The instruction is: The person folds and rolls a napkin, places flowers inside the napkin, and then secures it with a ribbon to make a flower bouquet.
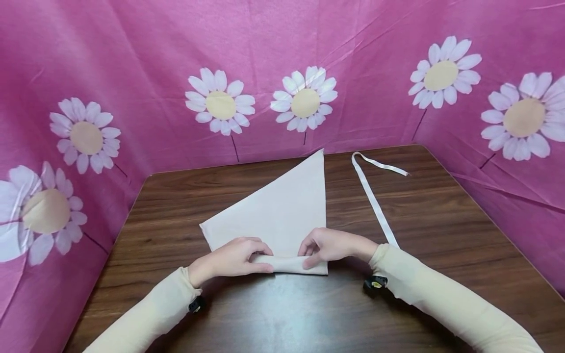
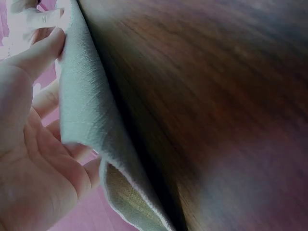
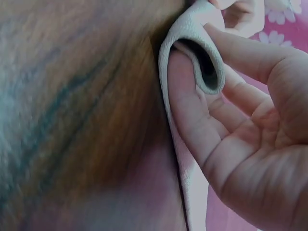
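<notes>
An off-white cloth [image 1: 282, 211] lies on the table, its near edge turned over into a loose roll. My left hand [image 1: 236, 257] pinches the left part of this roll, thumb in front and fingers behind. At the right part, my right hand [image 1: 328, 245] holds the roll between thumb and fingers. In the right wrist view, a finger [image 3: 185, 91] of that hand reaches inside the folded cloth [image 3: 166, 72], whose curled end shows a hollow. The left wrist view shows the left thumb [image 2: 45, 53] on the folded cloth [image 2: 86, 91], with a layer hanging open at its end.
A narrow white ribbon [image 1: 372, 201] lies bent on the brown wooden table [image 1: 176, 206], running down behind the right sleeve [image 1: 432, 284]. A pink curtain [image 1: 265, 39] with daisies stands along the back and sides. Small black devices [image 1: 375, 284] are worn at the wrists.
</notes>
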A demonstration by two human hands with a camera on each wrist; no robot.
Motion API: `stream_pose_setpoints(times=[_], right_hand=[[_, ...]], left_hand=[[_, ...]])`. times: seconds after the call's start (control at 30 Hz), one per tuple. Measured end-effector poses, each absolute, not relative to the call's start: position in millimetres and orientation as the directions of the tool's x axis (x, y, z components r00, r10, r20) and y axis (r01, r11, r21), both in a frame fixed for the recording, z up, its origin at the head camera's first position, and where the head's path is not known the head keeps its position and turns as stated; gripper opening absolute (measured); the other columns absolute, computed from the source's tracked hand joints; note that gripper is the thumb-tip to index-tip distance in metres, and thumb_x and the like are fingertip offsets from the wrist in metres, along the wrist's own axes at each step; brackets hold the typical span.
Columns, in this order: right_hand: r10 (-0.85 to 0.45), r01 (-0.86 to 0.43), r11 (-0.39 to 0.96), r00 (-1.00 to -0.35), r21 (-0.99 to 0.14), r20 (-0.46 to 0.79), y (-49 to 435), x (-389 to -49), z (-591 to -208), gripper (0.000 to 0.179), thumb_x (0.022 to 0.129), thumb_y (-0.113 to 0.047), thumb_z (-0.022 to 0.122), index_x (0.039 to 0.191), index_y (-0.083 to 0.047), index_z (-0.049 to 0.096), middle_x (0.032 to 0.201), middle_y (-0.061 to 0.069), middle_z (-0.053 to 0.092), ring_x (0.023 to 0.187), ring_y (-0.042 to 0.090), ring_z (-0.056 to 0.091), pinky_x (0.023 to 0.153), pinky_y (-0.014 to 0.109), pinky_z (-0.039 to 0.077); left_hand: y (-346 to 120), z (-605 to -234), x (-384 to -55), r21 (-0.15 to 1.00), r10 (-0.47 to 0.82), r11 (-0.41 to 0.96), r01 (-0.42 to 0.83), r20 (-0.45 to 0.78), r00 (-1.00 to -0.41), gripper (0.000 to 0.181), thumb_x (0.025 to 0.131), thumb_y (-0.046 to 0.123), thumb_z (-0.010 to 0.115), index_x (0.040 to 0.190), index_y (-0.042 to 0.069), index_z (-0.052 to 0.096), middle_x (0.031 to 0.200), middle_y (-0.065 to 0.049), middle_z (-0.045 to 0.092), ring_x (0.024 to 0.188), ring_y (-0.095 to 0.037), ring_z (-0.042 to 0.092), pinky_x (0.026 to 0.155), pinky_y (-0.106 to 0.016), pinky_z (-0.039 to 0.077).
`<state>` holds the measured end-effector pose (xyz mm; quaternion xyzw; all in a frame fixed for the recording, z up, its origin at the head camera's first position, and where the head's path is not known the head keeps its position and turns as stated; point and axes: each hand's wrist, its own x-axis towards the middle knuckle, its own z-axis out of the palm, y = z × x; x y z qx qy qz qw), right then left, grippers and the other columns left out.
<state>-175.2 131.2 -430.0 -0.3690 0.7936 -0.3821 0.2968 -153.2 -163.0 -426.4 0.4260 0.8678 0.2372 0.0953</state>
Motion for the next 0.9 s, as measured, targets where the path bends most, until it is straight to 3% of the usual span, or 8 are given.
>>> stream_pose_setpoints(times=[0.23,0.4,0.53,0.77,0.9], right_hand=[[-0.807,-0.292,0.439,-0.545,-0.850,-0.229,131,-178,-431,0.010,0.087,-0.011,0.080,0.096,-0.007,0.078,0.080,-0.005,0.072,0.075,0.008,0.064,0.068,0.022,0.050],[-0.797,-0.257,0.449,-0.549,-0.856,-0.253,132,-180,-431,0.012,0.087,-0.011,0.080,0.098,-0.006,0.076,0.080,-0.003,0.072,0.076,0.009,0.064,0.069,0.022,0.049],[-0.782,-0.250,0.458,-0.569,-0.853,-0.253,134,-180,-431,0.020,0.087,-0.012,0.081,0.104,-0.006,0.071,0.081,-0.002,0.070,0.078,0.012,0.062,0.071,0.024,0.048],[-0.790,-0.474,0.470,-0.602,-0.745,-0.115,140,-176,-424,0.026,0.087,-0.014,0.081,0.109,-0.008,0.069,0.084,-0.009,0.067,0.076,0.006,0.061,0.074,0.027,0.052],[-0.795,-0.526,0.469,-0.602,-0.709,-0.079,143,-169,-419,0.025,0.085,-0.014,0.084,0.105,-0.011,0.070,0.087,-0.009,0.067,0.080,0.004,0.062,0.077,0.029,0.054]], left_hand=[[-161,-424,-154,0.501,0.784,0.530,0.684,0.016,-0.620,0.027,0.092,0.041,0.075,0.107,0.019,0.074,0.093,0.012,0.065,0.081,-0.003,0.054,0.076,-0.023,0.047],[-154,-415,-159,0.492,0.817,0.501,0.712,0.001,-0.576,0.038,0.082,0.037,0.086,0.111,0.016,0.072,0.096,0.009,0.066,0.087,-0.008,0.059,0.080,-0.024,0.049],[-146,-409,-165,0.515,0.833,0.497,0.698,-0.058,-0.550,0.031,0.082,0.026,0.086,0.108,0.015,0.073,0.094,0.009,0.070,0.088,-0.005,0.063,0.082,-0.026,0.050],[-137,-405,-173,0.606,0.860,0.456,0.652,-0.110,-0.499,0.014,0.087,0.012,0.079,0.100,0.011,0.075,0.084,0.009,0.071,0.076,0.002,0.062,0.073,-0.022,0.052],[-134,-406,-176,0.678,0.866,0.437,0.591,-0.138,-0.481,0.012,0.090,0.009,0.077,0.101,0.008,0.075,0.084,0.007,0.072,0.077,0.001,0.063,0.074,-0.022,0.053]])
